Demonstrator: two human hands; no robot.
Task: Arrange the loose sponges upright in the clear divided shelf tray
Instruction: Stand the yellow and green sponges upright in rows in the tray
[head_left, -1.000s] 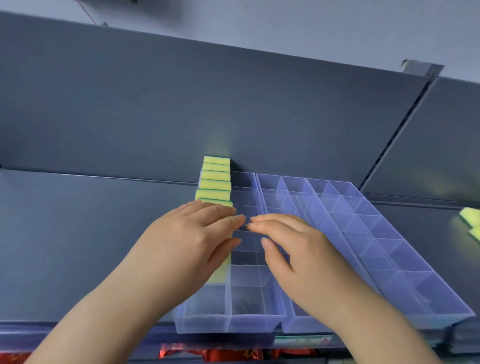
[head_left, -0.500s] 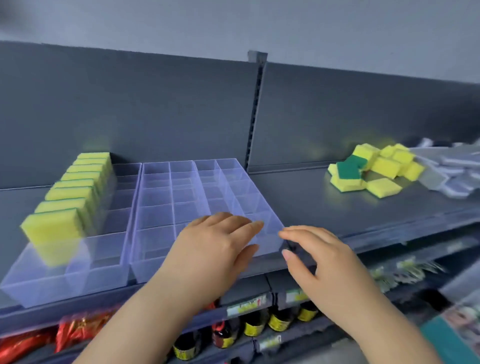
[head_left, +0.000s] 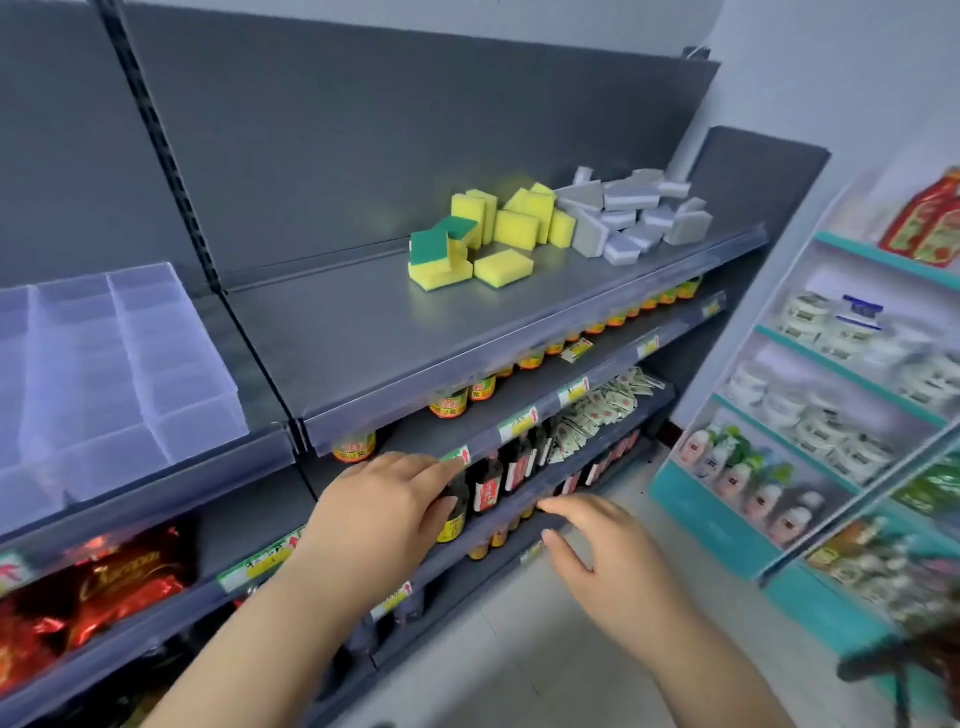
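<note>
View swung right since earlier frame
Tray (head_left: 130, 364) now at left; sponges (head_left: 483, 234) centred; left hand (head_left: 384, 499) and right hand (head_left: 608, 551) held released, empty.

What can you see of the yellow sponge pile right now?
The yellow sponges lie in a loose heap on the grey shelf, toward its back right, well right of the clear tray. They look like soft foam blocks, yellow with a green scouring face showing on the two at the heap's left. Some stand on edge, some lie flat, one flat block sits apart in front. The heap's right side butts against a pile of grey sponges. Neither hand touches them.
</note>
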